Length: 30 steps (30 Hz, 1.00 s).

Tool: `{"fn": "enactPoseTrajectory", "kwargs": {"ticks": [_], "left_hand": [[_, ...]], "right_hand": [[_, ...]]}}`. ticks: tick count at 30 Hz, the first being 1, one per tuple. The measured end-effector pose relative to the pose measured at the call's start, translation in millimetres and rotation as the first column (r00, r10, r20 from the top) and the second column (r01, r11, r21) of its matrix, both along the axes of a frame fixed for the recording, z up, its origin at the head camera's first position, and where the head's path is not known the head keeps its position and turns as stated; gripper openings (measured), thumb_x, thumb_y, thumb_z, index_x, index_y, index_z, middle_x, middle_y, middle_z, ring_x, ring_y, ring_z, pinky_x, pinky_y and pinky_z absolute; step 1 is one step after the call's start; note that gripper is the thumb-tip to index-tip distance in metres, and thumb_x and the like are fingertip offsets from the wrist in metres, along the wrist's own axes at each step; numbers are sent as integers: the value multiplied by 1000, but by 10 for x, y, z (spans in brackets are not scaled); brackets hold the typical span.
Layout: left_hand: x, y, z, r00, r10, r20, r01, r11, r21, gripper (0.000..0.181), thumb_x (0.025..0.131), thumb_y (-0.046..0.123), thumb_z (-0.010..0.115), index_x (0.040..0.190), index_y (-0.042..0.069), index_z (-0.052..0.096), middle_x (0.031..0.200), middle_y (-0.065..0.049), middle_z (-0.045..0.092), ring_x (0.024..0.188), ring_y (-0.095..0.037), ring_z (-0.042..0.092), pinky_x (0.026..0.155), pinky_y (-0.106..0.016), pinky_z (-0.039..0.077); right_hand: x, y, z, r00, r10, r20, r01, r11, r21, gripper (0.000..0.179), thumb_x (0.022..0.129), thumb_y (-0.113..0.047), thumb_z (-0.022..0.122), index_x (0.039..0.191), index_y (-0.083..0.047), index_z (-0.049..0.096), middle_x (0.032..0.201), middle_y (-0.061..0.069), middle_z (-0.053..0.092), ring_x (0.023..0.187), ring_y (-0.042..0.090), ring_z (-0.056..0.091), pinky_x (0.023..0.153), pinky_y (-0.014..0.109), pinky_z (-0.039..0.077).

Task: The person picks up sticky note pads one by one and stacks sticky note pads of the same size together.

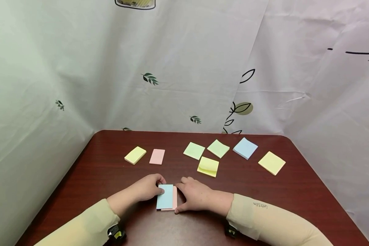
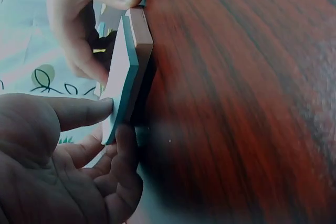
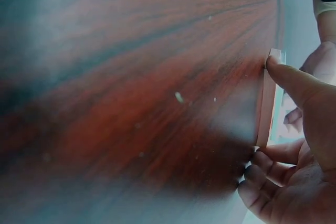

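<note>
With left hand (image 1: 148,188), pinches blue rectangular paper pad (image 1: 165,200); with right hand (image 1: 196,194), pink paper pad (image 1: 175,198) by ends; likely light; grip edges.

Pale cream sleeves (image 1: 87,222); dark lettering (image 1: 260,205) on right sleeve (image 1: 279,222); black wrist devices (image 1: 113,231) with yellow patches (image 1: 118,235); bare hands (image 1: 196,194).

Sheet-walled booth (image 1: 326,85): leaf-printed white sheeting (image 1: 184,51) around a reddish-brown table (image 1: 98,171).
</note>
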<state>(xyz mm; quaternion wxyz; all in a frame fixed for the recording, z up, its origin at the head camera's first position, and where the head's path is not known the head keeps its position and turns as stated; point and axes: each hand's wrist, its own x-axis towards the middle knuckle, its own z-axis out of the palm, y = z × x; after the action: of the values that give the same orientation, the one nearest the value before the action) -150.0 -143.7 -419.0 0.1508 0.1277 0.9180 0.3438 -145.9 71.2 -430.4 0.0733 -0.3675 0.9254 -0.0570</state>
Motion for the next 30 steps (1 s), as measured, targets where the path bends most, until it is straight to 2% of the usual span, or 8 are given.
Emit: {"fn": "enactPoseTrajectory", "kwargs": {"ticks": [4,9,19,30], "left_hand": [[21,33,20,1000,9,-17,-10,997,-71,14,83,3,74,90,9,63,79,0,56,73,-17,51,70,-35,44],[16,40,29,999,4,-34,-8,994,-106,13,83,5,74,89,9,64,80,0,57,73,-17,51,71,-36,45],[27,88,38,998,-23,-50,18,995,-98,12,82,4,75,88,8,66,80,1,60,73,-16,52,72,-37,47],[39,139,47,998,-30,-50,25,995,-93,11,83,5,75,89,7,66,80,0,60,73,-16,52,72,-37,47]], "right_hand": [[0,14,12,1000,3,11,-3,1000,5,82,73,-64,78,133,-12,60,104,-4,54,94,11,51,81,25,48],[-1,25,20,1000,13,15,-13,1000,15,81,74,-61,79,134,-8,60,108,-1,55,97,12,51,84,26,48],[28,4,32,1000,-5,0,5,1000,13,78,75,-58,80,131,-8,62,103,-2,55,93,12,51,81,25,48],[30,14,32,999,-22,27,23,1000,-15,72,74,-56,82,127,-10,64,99,-3,53,89,11,49,80,25,47]]}}
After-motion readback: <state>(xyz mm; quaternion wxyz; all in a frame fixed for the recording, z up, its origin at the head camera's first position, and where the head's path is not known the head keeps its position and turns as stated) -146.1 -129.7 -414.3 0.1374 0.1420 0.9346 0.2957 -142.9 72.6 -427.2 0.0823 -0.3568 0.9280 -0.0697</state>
